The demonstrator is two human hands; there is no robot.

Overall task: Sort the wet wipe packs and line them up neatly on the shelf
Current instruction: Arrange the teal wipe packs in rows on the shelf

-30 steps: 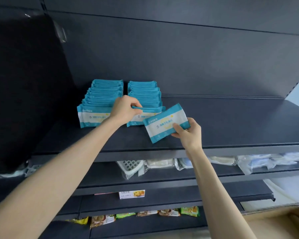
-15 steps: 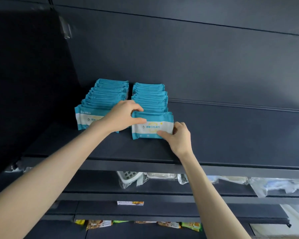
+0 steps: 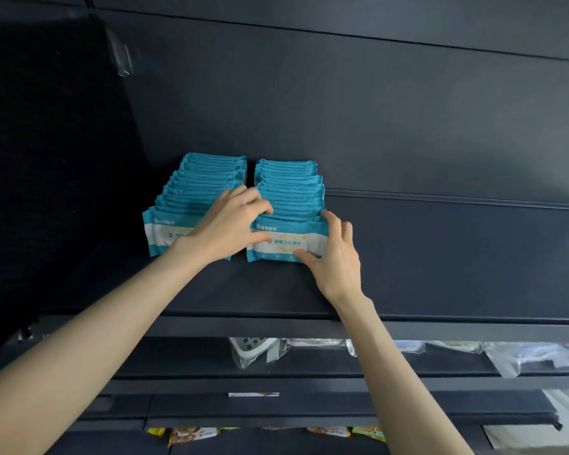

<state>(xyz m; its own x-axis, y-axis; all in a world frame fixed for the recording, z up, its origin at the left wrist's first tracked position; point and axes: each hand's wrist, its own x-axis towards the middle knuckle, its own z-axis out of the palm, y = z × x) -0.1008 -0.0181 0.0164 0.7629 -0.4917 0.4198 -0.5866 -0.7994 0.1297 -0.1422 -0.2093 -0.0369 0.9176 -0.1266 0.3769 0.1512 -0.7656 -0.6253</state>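
Front wet wipe pack (image 3: pixel 286 244) is clamped between two hands: left hand (image 3: pixel 225 224) pinches its left edge, right hand (image 3: pixel 337 261) grips its right edge. Dark shelf board (image 3: pixel 457 257) runs wide beyond the right hand.

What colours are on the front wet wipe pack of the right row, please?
The flat plastic pack is teal with a white middle band; head view.

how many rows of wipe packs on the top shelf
2. The left row lies by the dark side panel; the right row is beside it, its front pack held by the left hand and right hand. None seem hidden.
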